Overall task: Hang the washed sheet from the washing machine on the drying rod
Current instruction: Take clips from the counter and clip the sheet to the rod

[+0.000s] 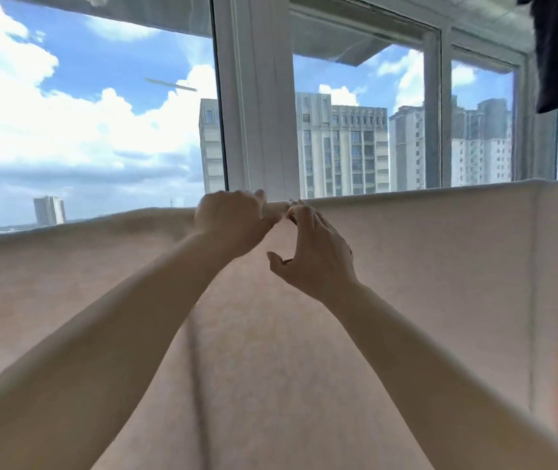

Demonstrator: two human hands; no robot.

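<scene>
Pale sheet (423,266) before sunlit windows (355,130), top fold in left hand's (233,225) grip, right hand (314,256) loosely curled, empty.

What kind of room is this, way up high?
Probably an enclosed laundry balcony in a high-rise flat: a pale pink fabric sheet hangs over a rod, white-framed glass windows wrap around, and tall grey apartment towers stand outside.

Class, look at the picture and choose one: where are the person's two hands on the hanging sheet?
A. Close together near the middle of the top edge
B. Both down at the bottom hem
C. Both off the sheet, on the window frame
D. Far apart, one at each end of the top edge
A: the left hand and right hand meet at the middle of the sheet's top edge.
</scene>
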